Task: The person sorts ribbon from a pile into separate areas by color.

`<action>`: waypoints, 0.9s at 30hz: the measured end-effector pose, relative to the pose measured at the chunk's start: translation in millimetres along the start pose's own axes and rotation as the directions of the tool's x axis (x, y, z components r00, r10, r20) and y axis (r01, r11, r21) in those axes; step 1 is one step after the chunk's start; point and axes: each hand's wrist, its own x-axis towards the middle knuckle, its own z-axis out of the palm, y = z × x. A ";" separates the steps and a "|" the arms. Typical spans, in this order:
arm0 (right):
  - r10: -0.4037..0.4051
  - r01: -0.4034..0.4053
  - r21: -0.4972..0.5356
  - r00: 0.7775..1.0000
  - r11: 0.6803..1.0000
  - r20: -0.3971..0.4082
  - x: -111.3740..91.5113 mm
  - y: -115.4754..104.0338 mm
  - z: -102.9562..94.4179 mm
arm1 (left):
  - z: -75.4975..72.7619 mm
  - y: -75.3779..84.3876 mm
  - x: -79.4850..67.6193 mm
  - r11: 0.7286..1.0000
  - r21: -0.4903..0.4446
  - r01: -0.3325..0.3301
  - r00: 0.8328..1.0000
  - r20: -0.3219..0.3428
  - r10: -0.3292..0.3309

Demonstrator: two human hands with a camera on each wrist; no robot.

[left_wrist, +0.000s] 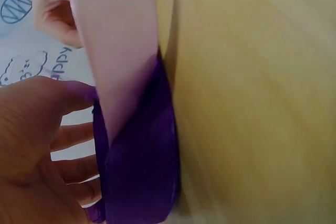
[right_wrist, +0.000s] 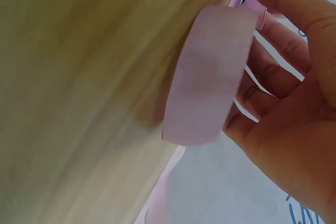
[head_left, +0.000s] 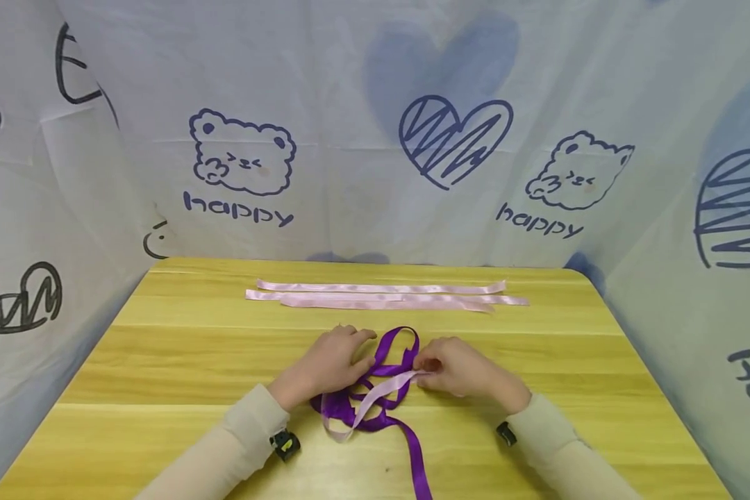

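Note:
A long purple ribbon (head_left: pixel 415 455) lies in loose loops between the two hands, one tail running toward the near side of the table. Across its loops passes a pale pink ribbon (head_left: pixel 375 397). My right hand (head_left: pixel 465 371) pinches this pink ribbon near one end between thumb and fingertips; the free end (right_wrist: pixel 210 77) droops in the right wrist view. Over the left side of the loops rests my left hand (head_left: pixel 328 361), thumb and forefinger spread apart. In the left wrist view its thumb reaches the edge of the purple ribbon (left_wrist: pixel 142 177), with the other fingers behind.
Several pink ribbon strips (head_left: pixel 381 288) lie side by side along the far part of the wooden table (head_left: pixel 181 361). White cloth walls (head_left: pixel 350 187) with bear and heart drawings enclose the back and both sides. Dark wrist devices sit at both cuffs.

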 end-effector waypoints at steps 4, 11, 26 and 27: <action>-0.015 0.015 0.011 1.000 1.000 -0.022 1.1 -3.5 3.3 | 1.4 5.6 -2.5 0.999 -0.007 -0.043 0.999 -0.006 0.043; -0.017 0.022 0.107 0.999 0.994 -0.047 3.0 -10.1 5.0 | 0.3 16.8 -6.8 0.994 -0.094 -0.063 0.996 0.053 0.068; 0.051 -0.013 0.327 0.993 0.945 -0.108 11.8 -23.4 -5.4 | -7.5 32.1 -8.5 0.975 -0.198 -0.105 0.994 -0.064 0.094; 0.060 -0.020 0.334 0.992 0.942 -0.109 12.1 -24.4 -6.6 | -9.0 32.0 -8.8 0.975 -0.198 -0.106 0.993 -0.077 0.092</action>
